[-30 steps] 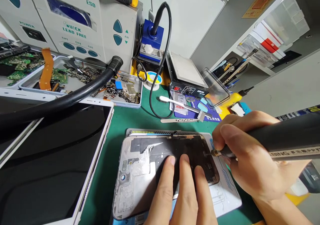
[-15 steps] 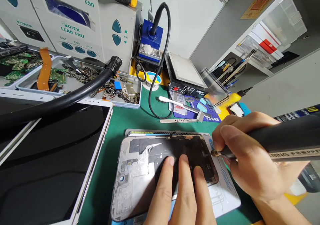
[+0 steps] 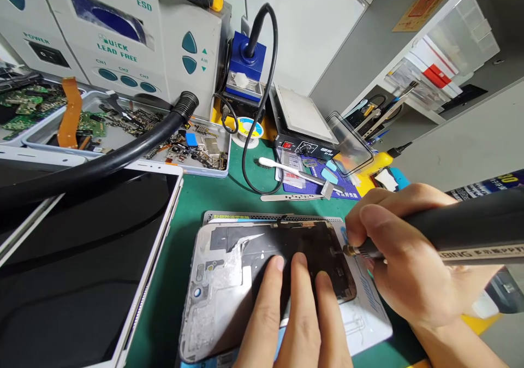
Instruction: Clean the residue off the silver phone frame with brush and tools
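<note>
A phone screen part [image 3: 221,313], with a silvery left end and black film on its right, lies back side up on a pale mat [image 3: 364,324]. Three fingers of my left hand [image 3: 298,319] rest spread on it, pressing it flat. My right hand [image 3: 409,264] is closed like a pen grip around a thick black rotary tool [image 3: 462,220]. Its brass-coloured tip [image 3: 349,250] points left at the screen part's right edge; whether the fine end touches is too small to tell. A torn flap of film [image 3: 241,245] sticks up near the screen's middle.
A hot-air station [image 3: 123,35] stands at the back left, its black hose [image 3: 123,158] crossing a tray [image 3: 223,171] of circuit boards. White-framed screens [image 3: 102,259] lie left. A heating plate [image 3: 307,114], white brush [image 3: 295,172] and tweezers [image 3: 286,197] lie behind the mat.
The whole view has shifted very slightly. My hands, the rotary tool and the screen part keep nearly the same positions relative to each other.
</note>
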